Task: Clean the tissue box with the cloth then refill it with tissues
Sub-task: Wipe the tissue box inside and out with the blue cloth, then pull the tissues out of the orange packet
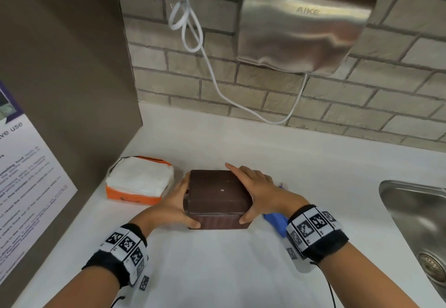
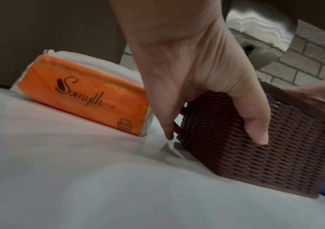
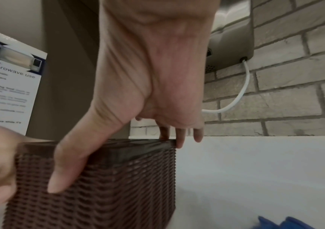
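white counter (image 1: 229,259), brick wall (image 1: 362,105), steel sink (image 1: 415,211)

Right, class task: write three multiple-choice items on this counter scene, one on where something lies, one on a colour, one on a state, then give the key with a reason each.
1. Where is the pack of tissues?
A. Left of the tissue box
B. In the sink
C. On top of the box

2. What colour is the cloth?
A. White
B. Blue
C. Green

3. How is the box held?
A. By the left hand only
B. By neither hand
C. By the left hand and the right hand, one on each side

Key: 1 A, the orange pack lies on the counter beside the box's left side. 2 B, blue fabric shows under the right wrist. 3 C, both thumbs press the woven front wall, fingers round the sides.
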{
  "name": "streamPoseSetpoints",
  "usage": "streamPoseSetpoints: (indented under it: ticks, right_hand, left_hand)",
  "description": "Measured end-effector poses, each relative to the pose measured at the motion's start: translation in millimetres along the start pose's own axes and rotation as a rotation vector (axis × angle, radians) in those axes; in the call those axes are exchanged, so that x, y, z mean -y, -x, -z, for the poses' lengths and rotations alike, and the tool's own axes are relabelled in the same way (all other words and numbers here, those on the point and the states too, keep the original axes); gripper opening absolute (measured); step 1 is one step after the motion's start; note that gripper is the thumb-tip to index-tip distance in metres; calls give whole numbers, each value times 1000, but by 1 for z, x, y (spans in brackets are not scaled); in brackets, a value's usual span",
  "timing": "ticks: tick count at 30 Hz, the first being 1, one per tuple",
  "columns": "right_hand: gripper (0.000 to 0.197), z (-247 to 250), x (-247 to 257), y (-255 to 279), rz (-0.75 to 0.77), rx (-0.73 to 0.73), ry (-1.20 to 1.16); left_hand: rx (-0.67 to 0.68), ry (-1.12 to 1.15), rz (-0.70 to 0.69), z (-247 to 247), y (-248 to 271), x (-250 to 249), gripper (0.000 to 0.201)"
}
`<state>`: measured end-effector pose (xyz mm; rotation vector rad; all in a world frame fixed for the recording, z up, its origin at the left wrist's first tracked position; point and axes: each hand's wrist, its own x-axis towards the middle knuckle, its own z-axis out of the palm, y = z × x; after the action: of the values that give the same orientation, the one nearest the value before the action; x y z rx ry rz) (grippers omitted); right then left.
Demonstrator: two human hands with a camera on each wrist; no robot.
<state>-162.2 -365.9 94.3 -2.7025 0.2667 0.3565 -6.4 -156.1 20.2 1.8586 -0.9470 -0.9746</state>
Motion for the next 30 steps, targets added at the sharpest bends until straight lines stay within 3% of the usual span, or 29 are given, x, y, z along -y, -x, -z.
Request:
streamPoseSetpoints:
  ticks: [7,10,13,16,18,20,23,25,26,28,30]
  right_hand:
    - [128,-5,3,4,65,-211,207]
    - [125,-9,0,8,50,-225,137]
    - [121,-3,0,13,40,-181,-122]
    - [109,15,4,22,-2,-293,-398]
    - [89,31,6,36,11,-336,-688]
    - [66,42,7,54,90,-282,-1023]
    - [50,48,12,84,67,-155,-1369]
    - [37,38,12,95,-9,-81,-1312]
    - [42,30,8,100,-77,-14,-1233]
    - [59,11,5,107,-143,171,-869]
    - [60,-8,7,109,-119,258,-607]
  left_hand:
    - [-19,-12,-20,0,-3,2,126]
    - [-24,23,-15,0,-3,1,126]
    - [-4,-15,16,2,-2,-2,131]
    - [-5,-81,58,2,0,-7,134]
    - [2,-95,80,1,3,-11,132]
    - [-6,-104,84,1,5,-13,132]
    - [-27,-155,93,1,6,-15,131]
    - [-40,-161,86,0,5,-14,131]
    - [-48,-151,77,-1,5,-13,131]
    - [-68,-125,74,-3,6,-14,129]
    - [-78,-95,56,-4,8,-13,125]
